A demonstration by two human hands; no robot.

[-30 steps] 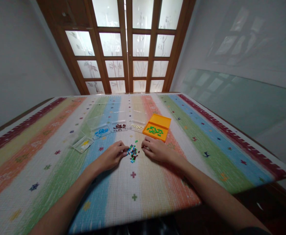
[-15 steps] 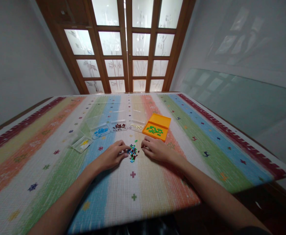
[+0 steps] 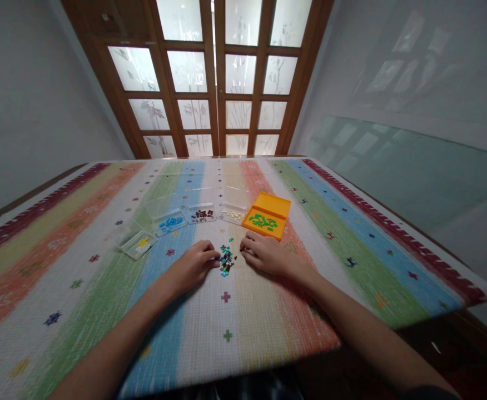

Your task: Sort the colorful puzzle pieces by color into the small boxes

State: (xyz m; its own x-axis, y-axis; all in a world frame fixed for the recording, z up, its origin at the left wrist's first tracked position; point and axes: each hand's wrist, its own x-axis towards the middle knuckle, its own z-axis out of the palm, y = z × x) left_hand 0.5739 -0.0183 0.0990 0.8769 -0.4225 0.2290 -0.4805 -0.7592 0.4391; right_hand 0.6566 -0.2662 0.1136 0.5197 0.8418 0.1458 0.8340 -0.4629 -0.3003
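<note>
A small mixed pile of green, blue and dark red toy bricks (image 3: 227,259) lies on the striped cloth between my hands. At its left edge is my left hand (image 3: 199,262), thumb and fingertips pressed together; anything in the pinch is too small to make out. My right hand (image 3: 264,254) rests on the cloth to the right of the pile, fingers curled in and closed, their inner side hidden. Just beyond it stands an open orange case (image 3: 286,208) with green bricks (image 3: 263,222) inside.
Clear plastic boxes stand in an arc beyond the pile, holding yellow pieces (image 3: 143,242), blue pieces (image 3: 170,223), dark brown pieces (image 3: 202,214) and cream pieces (image 3: 232,214). The striped tablecloth (image 3: 210,355) covers the table. Glass-paned wooden doors (image 3: 218,111) are behind it.
My left hand has drawn back slightly left from the pile, and its thumb and fingers have come together. My right hand stays where it was.
</note>
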